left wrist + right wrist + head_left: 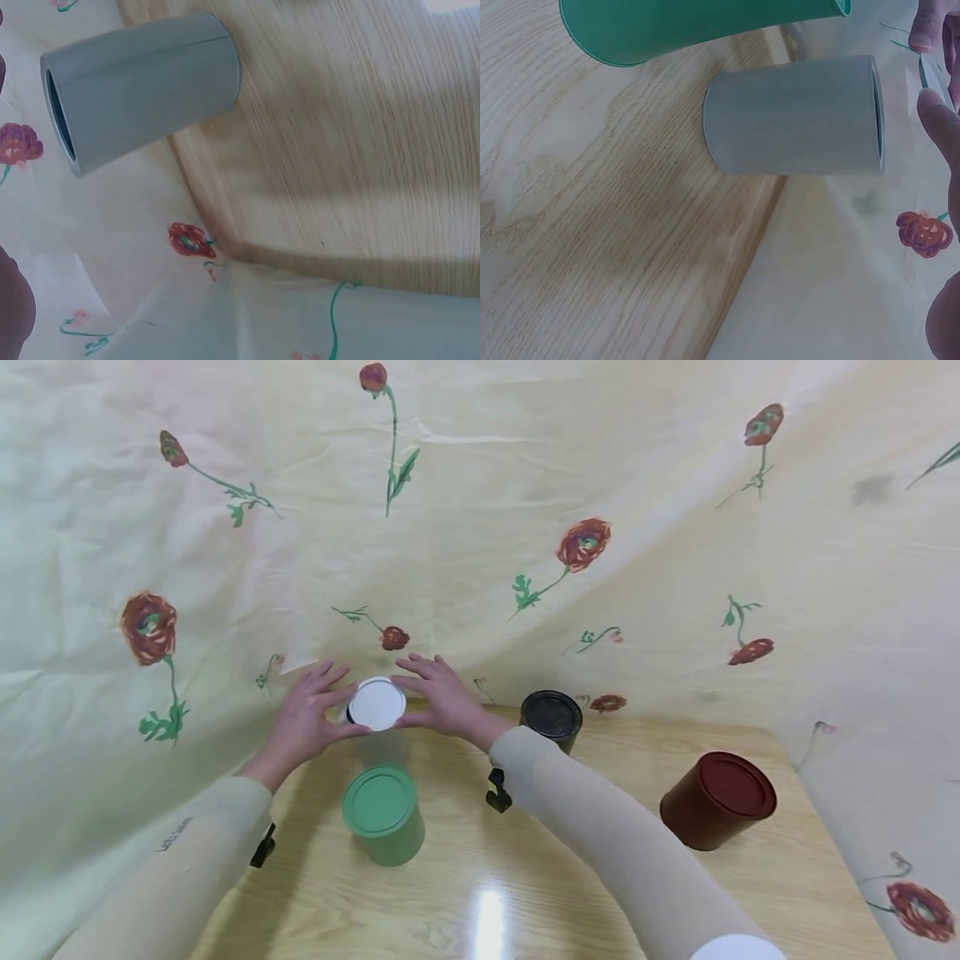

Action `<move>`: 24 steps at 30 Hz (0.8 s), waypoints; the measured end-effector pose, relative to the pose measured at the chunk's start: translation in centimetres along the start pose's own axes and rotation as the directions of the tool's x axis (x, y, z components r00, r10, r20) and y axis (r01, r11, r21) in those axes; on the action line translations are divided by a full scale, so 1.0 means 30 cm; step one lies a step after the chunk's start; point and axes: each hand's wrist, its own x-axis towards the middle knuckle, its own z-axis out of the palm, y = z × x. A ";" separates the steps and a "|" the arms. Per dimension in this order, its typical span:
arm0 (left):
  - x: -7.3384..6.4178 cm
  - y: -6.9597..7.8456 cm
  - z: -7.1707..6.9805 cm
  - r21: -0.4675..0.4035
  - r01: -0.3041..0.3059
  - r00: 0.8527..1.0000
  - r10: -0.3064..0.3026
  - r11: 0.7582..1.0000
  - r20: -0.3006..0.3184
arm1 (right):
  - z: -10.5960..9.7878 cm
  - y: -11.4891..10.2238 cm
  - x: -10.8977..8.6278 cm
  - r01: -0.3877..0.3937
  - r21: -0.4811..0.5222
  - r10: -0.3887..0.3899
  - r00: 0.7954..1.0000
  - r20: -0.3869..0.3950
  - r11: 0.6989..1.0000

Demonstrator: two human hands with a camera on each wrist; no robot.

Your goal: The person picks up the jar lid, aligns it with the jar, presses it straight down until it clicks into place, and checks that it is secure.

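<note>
A round white lid (377, 703) is held at its edge between both hands, above an open light grey can (142, 90). My left hand (303, 714) grips the lid's left side, thumb at the near edge and index finger higher up. On the opposite side my right hand (444, 700) grips it with thumb and index finger, other fingers spread. In the right wrist view the lid (937, 81) appears nearly edge-on, apart from the rim of the grey can (795, 116). The left wrist view shows only slivers of the left hand (15, 311).
Nearer to me stands a lidded green can (386, 818). A black can (551, 714) is behind the right forearm, and a dark red can (716, 802) stands at the right. Flowered cloth (465, 468) hangs round the wooden table (420, 918), close behind the grey can.
</note>
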 end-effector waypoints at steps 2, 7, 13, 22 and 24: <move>-0.009 -0.010 -0.004 -0.010 0.005 1.000 -0.006 1.000 -0.003 | 0.007 -0.007 0.012 -0.003 0.013 0.002 1.000 0.019 1.000; -0.016 -0.027 -0.005 -0.020 0.019 1.000 -0.019 1.000 0.005 | 0.013 -0.017 0.025 -0.012 0.015 0.011 0.999 0.040 1.000; -0.026 -0.040 -0.005 -0.048 0.052 0.998 -0.050 0.998 0.034 | 0.020 -0.024 0.038 -0.008 0.000 0.008 0.998 0.067 1.000; -0.038 -0.065 0.008 -0.064 0.077 0.996 -0.073 0.995 0.053 | 0.041 -0.036 0.063 -0.035 -0.008 0.035 0.995 0.096 0.999; -0.038 -0.071 0.016 -0.069 0.091 0.994 -0.086 0.993 0.069 | 0.050 -0.031 0.066 -0.047 -0.015 0.048 0.994 0.100 0.999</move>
